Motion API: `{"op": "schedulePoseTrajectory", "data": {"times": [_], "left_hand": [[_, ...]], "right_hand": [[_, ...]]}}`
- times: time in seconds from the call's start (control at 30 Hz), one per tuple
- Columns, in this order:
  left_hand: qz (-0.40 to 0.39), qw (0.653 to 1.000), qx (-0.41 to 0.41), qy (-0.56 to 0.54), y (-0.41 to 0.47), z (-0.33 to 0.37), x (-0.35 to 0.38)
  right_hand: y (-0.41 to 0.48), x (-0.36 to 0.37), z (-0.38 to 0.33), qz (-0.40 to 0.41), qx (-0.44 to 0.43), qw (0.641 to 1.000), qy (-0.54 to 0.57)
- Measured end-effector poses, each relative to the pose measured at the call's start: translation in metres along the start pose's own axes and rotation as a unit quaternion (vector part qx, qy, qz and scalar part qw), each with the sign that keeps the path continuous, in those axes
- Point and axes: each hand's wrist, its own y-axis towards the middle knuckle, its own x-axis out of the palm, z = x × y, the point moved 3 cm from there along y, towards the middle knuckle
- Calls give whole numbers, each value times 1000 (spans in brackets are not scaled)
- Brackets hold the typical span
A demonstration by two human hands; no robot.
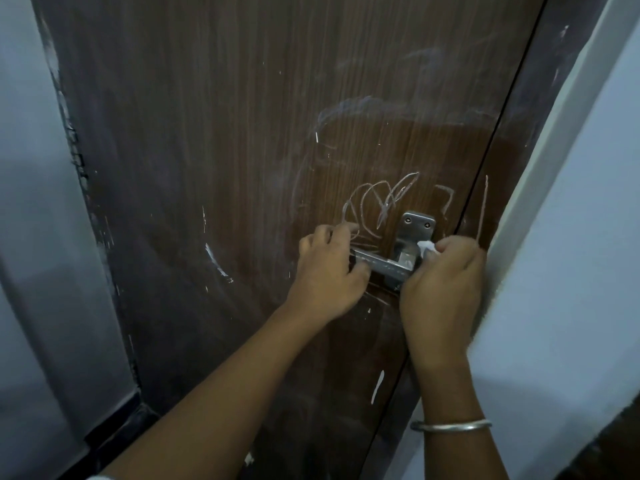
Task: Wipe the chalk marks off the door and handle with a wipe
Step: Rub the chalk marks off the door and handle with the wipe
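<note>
Standing close before one dark brown wood-grain door (214, 150), framed by pale walls: one wall (31, 209) at the left, one wall (568, 271) at the right edge. Showing two bare hands, one metal handle, one white wipe, one bangle.

Handle (384, 261) sitting low on the door's right side, near the closing edge: a grey metal lever with its long axis lying roughly level, its free end pointing left, its pivot hanging under a small plate (417, 223) fixed with two screws. Looking dull and smeared along the lever.

Left hand (329, 271) curling shut around the lever's free end, fingers wrapped over it. Right hand (443, 282) closing tight on the wipe (426, 247), pressing it against the pivot end of the handle; only a small crumpled white corner peeking out above the knuckles.

Chalk marks (381, 202) looping in pale scribbles just above the handle, with fainter smudged arcs higher up and short streaks lower left and below. Silver bangle (450, 426) circling the right wrist.
</note>
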Motion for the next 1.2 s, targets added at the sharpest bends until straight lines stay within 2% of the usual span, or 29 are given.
{"op": "schedulePoseTrajectory", "data": {"times": [0.13,0.27,0.4,0.5,0.73,1.0,1.2], "left_hand": [[57,997,-9,-41,-7,-1,3],[127,989,4,-81,-20,-3,5],[113,988,-2,-102,-24,-6,9],[112,988,-8,-109,-24,-6,11],[123,985,-34,-119,-27,-14,9],[125,985,-40,-109,-35,-21,14],[93,980,-57,-166,-39,-23,24]], "right_hand": [[-13,13,24,-28,166,976,137],[-4,18,27,-2,179,964,198],[-7,20,31,-5,166,971,174],[-21,22,35,-25,188,965,182],[-29,28,33,10,198,953,229],[-41,44,32,71,290,881,368],[-44,54,24,85,317,867,374]]}}
